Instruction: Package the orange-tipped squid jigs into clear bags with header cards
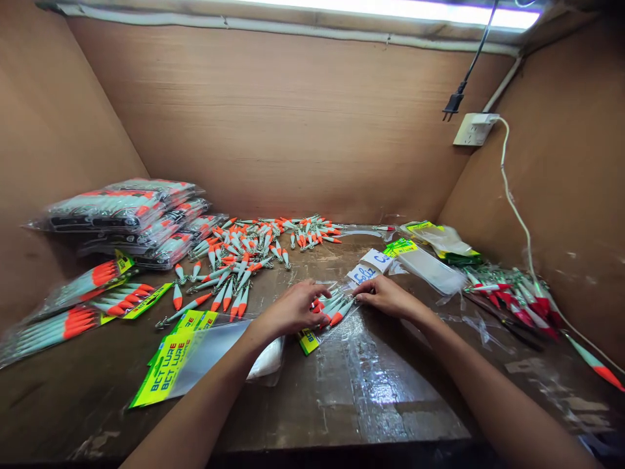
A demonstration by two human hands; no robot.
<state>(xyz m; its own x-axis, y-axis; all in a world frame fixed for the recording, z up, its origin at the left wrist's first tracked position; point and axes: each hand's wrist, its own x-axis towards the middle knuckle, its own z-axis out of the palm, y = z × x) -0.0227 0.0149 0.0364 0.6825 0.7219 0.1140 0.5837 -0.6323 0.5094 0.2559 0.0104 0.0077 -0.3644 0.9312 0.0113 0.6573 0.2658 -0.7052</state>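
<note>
Several white squid lures [340, 314] with orange tips lie side by side in what looks like a clear plastic bag [325, 332] with a yellow header [308, 342]. My left hand [301, 303] curves over the orange ends, thumb and fingers spread apart, touching or just above them. At the hooked ends, my right hand [385, 296] has thumb and finger pinched together, seemingly on the bag's edge; its other fingers are curled under. Beside the left forearm are flat bags with yellow BCT LURE headers [168, 365]. Loose orange-and-white lures [239, 254] are heaped behind.
Stacked packs of lures [110, 208] stand at the left, with filled bags [63, 329] before them. White cards with blue writing [364, 272] and bags [430, 267] lie behind my right hand. Red-tipped lures [527, 299] are piled right, near a white cord [512, 202]. A black plug [454, 103] hangs above.
</note>
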